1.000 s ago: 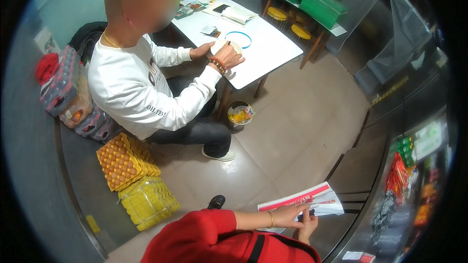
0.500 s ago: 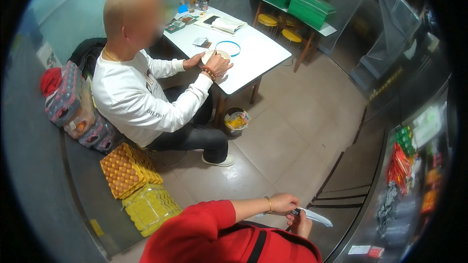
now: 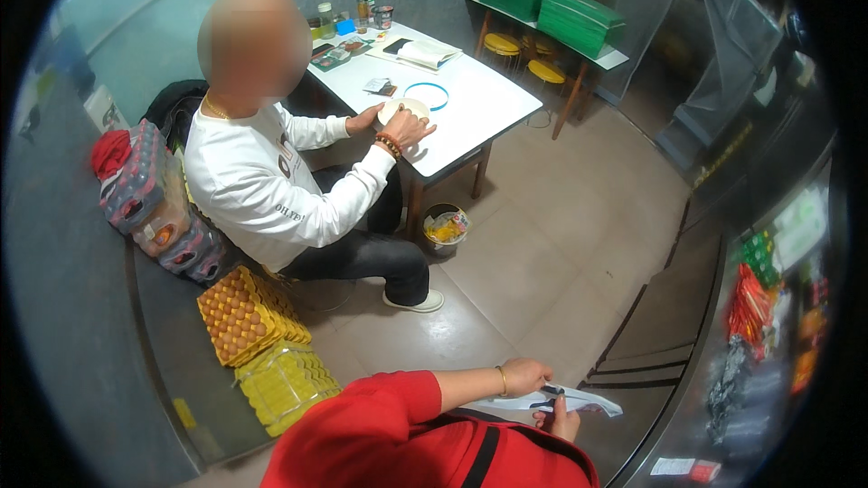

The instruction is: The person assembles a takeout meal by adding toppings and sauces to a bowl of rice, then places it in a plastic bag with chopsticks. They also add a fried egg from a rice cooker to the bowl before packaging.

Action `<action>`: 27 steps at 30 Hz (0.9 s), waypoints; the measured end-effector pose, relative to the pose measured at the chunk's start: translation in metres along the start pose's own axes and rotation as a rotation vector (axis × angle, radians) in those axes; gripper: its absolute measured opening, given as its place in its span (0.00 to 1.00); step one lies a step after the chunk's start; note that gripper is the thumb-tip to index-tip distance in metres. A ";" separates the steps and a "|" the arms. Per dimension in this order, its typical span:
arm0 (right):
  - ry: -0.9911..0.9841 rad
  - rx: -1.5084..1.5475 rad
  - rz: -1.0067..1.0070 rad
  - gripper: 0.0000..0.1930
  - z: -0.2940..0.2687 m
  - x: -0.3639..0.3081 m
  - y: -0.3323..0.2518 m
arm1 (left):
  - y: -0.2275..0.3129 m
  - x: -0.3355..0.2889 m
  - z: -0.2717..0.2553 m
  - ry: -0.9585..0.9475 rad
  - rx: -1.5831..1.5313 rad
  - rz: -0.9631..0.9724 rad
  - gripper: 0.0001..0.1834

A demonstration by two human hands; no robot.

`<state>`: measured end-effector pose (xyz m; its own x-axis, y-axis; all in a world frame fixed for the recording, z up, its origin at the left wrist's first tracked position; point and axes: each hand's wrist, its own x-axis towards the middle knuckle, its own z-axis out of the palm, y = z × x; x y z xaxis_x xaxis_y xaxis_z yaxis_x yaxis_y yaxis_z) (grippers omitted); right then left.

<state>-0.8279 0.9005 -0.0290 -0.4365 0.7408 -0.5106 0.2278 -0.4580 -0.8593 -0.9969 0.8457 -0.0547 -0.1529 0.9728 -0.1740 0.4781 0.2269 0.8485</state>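
Observation:
Low in the head view, both of my hands are close together in front of my red top, at a thin white plastic bag (image 3: 599,402). My left hand (image 3: 524,378), with a gold bangle at its wrist, is closed with its fingertips at a small dark strip-like piece (image 3: 552,389), whose kind I cannot tell. Just below it, my right hand (image 3: 563,421) pinches the bag with its thumb raised. The bag stretches out to both sides of my fingers. Part of the right hand's fingers is hidden.
To the left, a person in a white sweatshirt (image 3: 271,190) sits holding a pale bowl (image 3: 402,112) at a white table (image 3: 493,113). A bin (image 3: 446,248) stands by its leg. Stacked egg trays (image 3: 237,312) are at lower left. A counter with packages (image 3: 749,303) runs along the right.
My view has shifted slightly. My hands have moved a little apart, and more of the white bag shows between and left of them. The seated person keeps hold of the bowl.

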 end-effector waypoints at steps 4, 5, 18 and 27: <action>-0.014 0.067 -0.010 0.16 -0.007 0.001 0.001 | 0.011 -0.008 0.000 -0.163 0.140 0.226 0.25; -0.001 0.063 0.015 0.16 -0.009 0.001 0.001 | 0.014 -0.009 0.001 -0.189 0.134 0.226 0.28; -0.014 -0.024 0.185 0.14 -0.028 -0.002 0.008 | 0.019 -0.020 -0.009 -0.016 -0.083 0.147 0.08; -0.008 0.021 0.227 0.14 -0.030 -0.003 0.010 | 0.007 -0.025 -0.015 0.092 0.124 0.461 0.06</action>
<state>-0.7980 0.9078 -0.0372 -0.3833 0.6133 -0.6906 0.3027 -0.6230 -0.7213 -1.0026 0.8219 -0.0374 0.0257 0.9663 0.2562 0.6124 -0.2178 0.7599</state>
